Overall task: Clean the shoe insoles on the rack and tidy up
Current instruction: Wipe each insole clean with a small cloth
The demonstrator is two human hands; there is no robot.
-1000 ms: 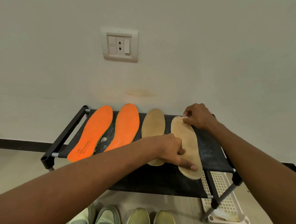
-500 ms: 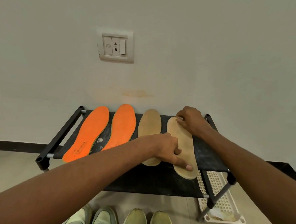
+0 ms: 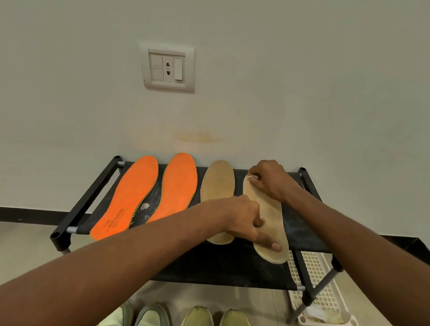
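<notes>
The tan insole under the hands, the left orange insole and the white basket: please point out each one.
tan insole under the hands (image 3: pixel 267 205): head view, its bare middle between both hands.
left orange insole (image 3: pixel 128 198): head view, its middle.
white basket (image 3: pixel 319 280): head view, its lattice floor beneath the rack.

shoes (image 3: pixel 168 324) cut by bottom edge, white wad (image 3: pixel 253 178) mostly hidden under right hand (image 3: pixel 270 181)
</notes>
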